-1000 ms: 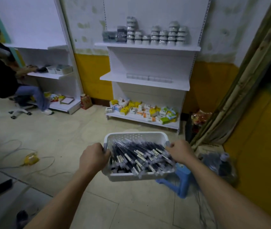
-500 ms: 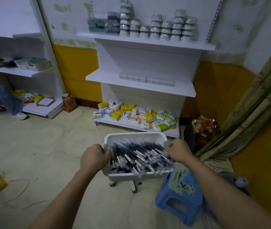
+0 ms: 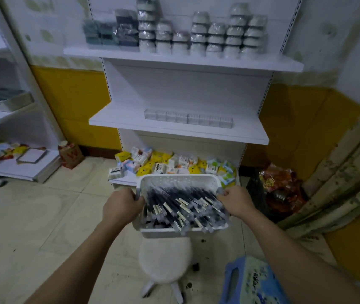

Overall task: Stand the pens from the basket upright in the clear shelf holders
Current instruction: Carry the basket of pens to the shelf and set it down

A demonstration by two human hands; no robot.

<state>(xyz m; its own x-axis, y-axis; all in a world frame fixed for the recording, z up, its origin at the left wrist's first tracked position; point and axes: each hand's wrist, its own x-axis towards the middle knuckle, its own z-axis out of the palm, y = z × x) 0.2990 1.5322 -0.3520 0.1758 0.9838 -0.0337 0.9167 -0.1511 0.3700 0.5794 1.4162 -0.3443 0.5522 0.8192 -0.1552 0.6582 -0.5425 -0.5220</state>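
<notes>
I carry a white perforated basket (image 3: 179,180) in front of me, heaped with several dark pens (image 3: 181,207) with clear caps. My left hand (image 3: 123,205) grips the basket's left rim and my right hand (image 3: 236,201) grips its right rim. A row of clear holders (image 3: 188,117) stands on the middle shelf (image 3: 174,130) of the white rack straight ahead, above and beyond the basket. I see nothing inside the holders.
A white round stool (image 3: 164,260) stands on the floor below the basket, a blue step stool (image 3: 251,281) to its right. Small boxes (image 3: 170,163) crowd the bottom shelf; stacked white bowls (image 3: 207,36) fill the top one. Wooden poles (image 3: 339,172) lean at the right.
I have walked closer to the white rack with the basket held in both hands. The rack looms larger and a white stool has come into view under the basket.
</notes>
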